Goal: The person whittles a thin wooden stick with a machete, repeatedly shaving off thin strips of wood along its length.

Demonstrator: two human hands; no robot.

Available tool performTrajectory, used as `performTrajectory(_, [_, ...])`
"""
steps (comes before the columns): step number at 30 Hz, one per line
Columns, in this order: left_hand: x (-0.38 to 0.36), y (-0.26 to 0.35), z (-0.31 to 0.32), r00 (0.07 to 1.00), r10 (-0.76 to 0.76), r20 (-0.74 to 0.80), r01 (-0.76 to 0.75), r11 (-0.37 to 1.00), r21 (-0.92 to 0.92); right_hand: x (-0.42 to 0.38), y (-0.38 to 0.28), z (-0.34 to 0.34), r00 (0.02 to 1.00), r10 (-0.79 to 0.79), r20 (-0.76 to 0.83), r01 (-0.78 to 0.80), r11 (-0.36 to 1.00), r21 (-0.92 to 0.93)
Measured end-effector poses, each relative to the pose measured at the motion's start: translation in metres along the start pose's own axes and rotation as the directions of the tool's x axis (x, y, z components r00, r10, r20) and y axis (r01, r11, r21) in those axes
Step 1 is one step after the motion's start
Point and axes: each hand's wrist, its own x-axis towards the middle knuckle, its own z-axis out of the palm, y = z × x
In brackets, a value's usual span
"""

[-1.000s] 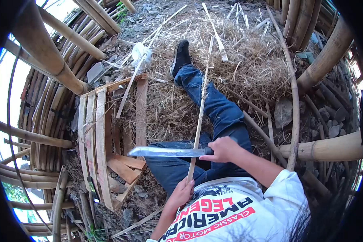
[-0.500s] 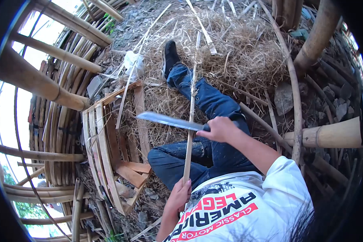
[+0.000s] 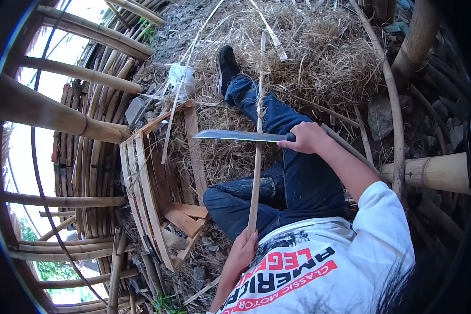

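A long thin bamboo strip (image 3: 256, 162) runs from my lap out over my stretched leg in blue jeans (image 3: 277, 120). My left hand (image 3: 243, 251) grips its near end by my white printed shirt. My right hand (image 3: 307, 137) holds the handle of a long knife (image 3: 240, 135). The blade lies level across the strip, pointing left, about halfway along it. Curled shavings hang on the strip just beyond the blade.
A wooden slat crate (image 3: 157, 183) lies to my left. Thick bamboo poles (image 3: 57, 115) frame the left side, and another pole end (image 3: 434, 170) sits at right. Dry shavings (image 3: 324, 57) pile up ahead, with a curved cane (image 3: 395, 104) beside them.
The knife has travelled away from me along the strip, from near my knee to about mid-length. My left hand has kept its grip on the near end.
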Motion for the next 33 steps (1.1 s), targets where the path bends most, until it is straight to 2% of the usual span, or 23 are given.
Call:
performTrajectory(2, [0.006, 0.012, 0.009, 0.998, -0.035, 0.044, 0.039, 0.994, -0.101, 0.002, 0.003, -0.004, 0.999, 0.004, -0.033, -0.005, 1.0, -0.011])
performTrajectory(5, [0.012, 0.016, 0.012, 0.996, -0.081, 0.045, 0.086, 0.99, -0.115, -0.009, -0.012, -0.004, 0.995, -0.016, -0.098, 0.018, 1.0, 0.02])
performTrajectory(7, [0.011, 0.023, 0.015, 0.994, -0.093, 0.063, 0.1, 0.989, -0.112, -0.023, -0.028, -0.005, 0.995, -0.075, -0.06, 0.077, 0.996, 0.034])
performTrajectory(9, [0.011, 0.022, 0.018, 0.992, -0.105, 0.072, 0.113, 0.987, -0.117, -0.035, -0.046, 0.001, 0.98, -0.187, 0.061, 0.184, 0.982, 0.046])
performTrajectory(11, [0.019, 0.012, 0.019, 0.999, 0.017, 0.037, -0.016, 1.0, -0.027, -0.042, -0.064, 0.008, 0.946, -0.305, 0.114, 0.303, 0.952, 0.035])
performTrajectory(15, [0.019, -0.002, 0.014, 1.0, -0.015, 0.02, 0.016, 0.997, -0.079, -0.028, -0.064, 0.007, 0.899, -0.38, 0.216, 0.381, 0.924, 0.039])
performTrajectory(17, [0.023, -0.01, 0.012, 0.995, 0.1, 0.009, -0.1, 0.994, 0.044, -0.015, -0.051, 0.004, 0.898, -0.397, 0.188, 0.404, 0.915, -0.001])
performTrajectory(19, [0.015, -0.008, 0.01, 0.995, 0.097, 0.003, -0.097, 0.995, 0.018, 0.004, -0.023, 0.002, 0.937, -0.334, 0.106, 0.342, 0.937, -0.069])
performTrajectory(20, [0.011, -0.008, 0.008, 0.995, 0.1, -0.001, -0.1, 0.994, 0.044, 0.01, -0.009, -0.007, 0.963, -0.256, 0.084, 0.26, 0.965, -0.045])
performTrajectory(22, [0.01, -0.01, 0.007, 0.994, 0.109, -0.013, -0.108, 0.992, 0.061, 0.026, 0.021, -0.013, 0.997, -0.001, 0.073, 0.0, 1.0, 0.024])
performTrajectory(23, [0.014, -0.012, 0.008, 0.99, 0.14, -0.002, -0.14, 0.988, 0.06, 0.03, 0.03, -0.015, 0.994, 0.045, 0.098, -0.056, 0.992, 0.109])
performTrajectory(25, [0.019, -0.007, 0.008, 0.983, 0.182, 0.01, -0.182, 0.982, 0.053, 0.031, 0.025, -0.012, 0.998, 0.054, -0.008, -0.054, 0.995, 0.079])
performTrajectory(28, [0.02, 0.006, 0.006, 0.997, 0.069, 0.023, -0.068, 0.996, -0.056, 0.026, -0.001, -0.018, 0.996, 0.085, -0.001, -0.085, 0.996, -0.031])
performTrajectory(31, [0.024, 0.005, -0.003, 0.995, 0.078, 0.057, -0.074, 0.995, -0.061, 0.003, -0.028, -0.015, 0.998, -0.063, -0.013, 0.063, 0.998, -0.008])
performTrajectory(33, [0.029, 0.002, 0.0, 0.994, 0.094, 0.056, -0.092, 0.995, -0.04, -0.013, -0.05, -0.001, 0.98, -0.195, 0.047, 0.196, 0.981, -0.011])
